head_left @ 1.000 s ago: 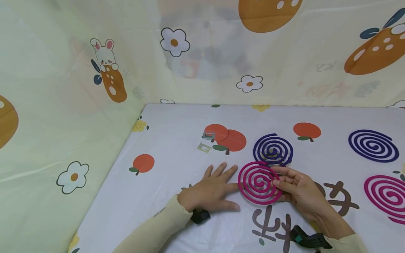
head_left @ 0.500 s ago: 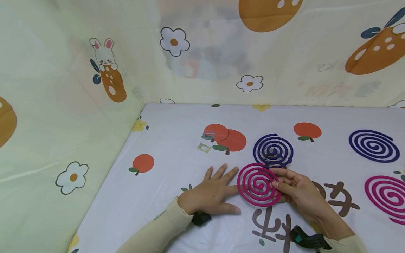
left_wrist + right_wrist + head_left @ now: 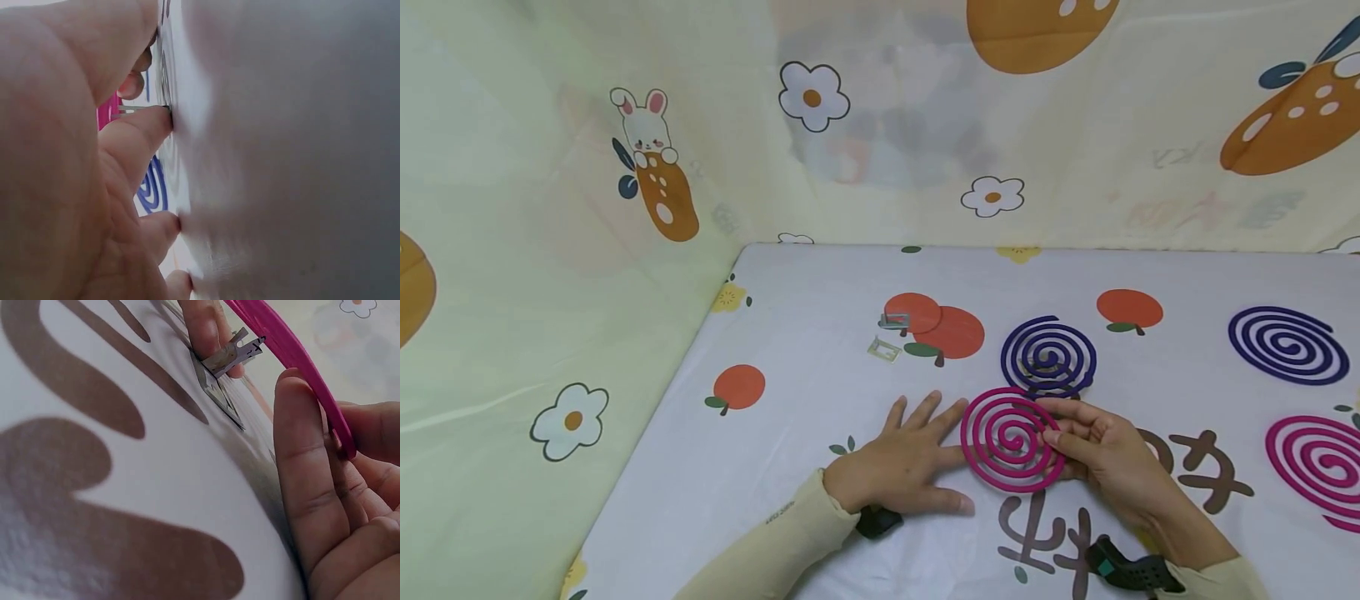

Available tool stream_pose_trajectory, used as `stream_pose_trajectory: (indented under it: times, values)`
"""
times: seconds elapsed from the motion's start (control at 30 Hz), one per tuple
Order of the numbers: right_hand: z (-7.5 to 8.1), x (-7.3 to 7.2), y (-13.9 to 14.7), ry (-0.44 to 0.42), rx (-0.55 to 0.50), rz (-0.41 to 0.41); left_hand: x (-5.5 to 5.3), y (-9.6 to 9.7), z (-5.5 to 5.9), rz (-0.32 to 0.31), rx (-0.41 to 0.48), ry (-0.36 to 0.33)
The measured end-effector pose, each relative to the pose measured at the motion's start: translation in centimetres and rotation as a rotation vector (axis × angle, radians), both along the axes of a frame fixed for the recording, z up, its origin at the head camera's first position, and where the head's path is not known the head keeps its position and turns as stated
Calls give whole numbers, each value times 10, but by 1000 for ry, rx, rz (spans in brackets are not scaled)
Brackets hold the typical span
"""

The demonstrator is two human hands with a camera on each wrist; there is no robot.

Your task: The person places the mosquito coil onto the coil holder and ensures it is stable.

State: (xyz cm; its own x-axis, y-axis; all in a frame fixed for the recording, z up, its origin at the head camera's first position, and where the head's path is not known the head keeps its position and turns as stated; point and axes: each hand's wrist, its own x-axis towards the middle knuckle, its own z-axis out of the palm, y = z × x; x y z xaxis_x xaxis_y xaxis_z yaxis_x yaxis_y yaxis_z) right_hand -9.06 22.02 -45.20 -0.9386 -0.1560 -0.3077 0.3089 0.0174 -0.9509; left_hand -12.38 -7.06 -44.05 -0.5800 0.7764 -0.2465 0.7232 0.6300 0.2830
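A: Materials on the held part?
B: Magenta mosquito coil (image 3: 1015, 442): matte, flat spiral, round outline, thicker core. Edge-on in the right wrist view it's a thin strip, side face slightly rough.
A: And under it?
B: Small metal stand (image 3: 226, 361), thin sheet, flat base with a notched tab bent up. Tab tip is right by the coil's edge — can't tell if they touch.
A: Surface?
B: White tablecloth (image 3: 820, 325), printed fruit and brown lettering, glossy sheen up close.
A: What changed vs. a second ago?
B: Coil sits slightly nearer the person. Hands barely moved. Navy coil (image 3: 1049, 358) just beyond it hasn't shifted; the two overlap a little in the head view, contact unclear.
A: Hand poses?
B: Right hand (image 3: 1112, 450) pinches the coil's right edge, thumb on top, fingers below. Left hand (image 3: 898, 462) is palm down, fingers spread wide and straight, index running under the coil to touch the stand.
A: Other parts?
B: Second navy coil (image 3: 1291, 347) and second magenta coil (image 3: 1332, 463) flat at far right — plus a spare stand (image 3: 895, 323) on the fruit print.
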Motion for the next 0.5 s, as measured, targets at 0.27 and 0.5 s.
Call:
stream_pose_trajectory:
  times: [0.27,0.5]
  values:
    - [-1,1,1,14,15,5,2,2,-1,3,-21,-5]
    - [0,1,-3,18,5,18,4,3,-1,-1,-35,5]
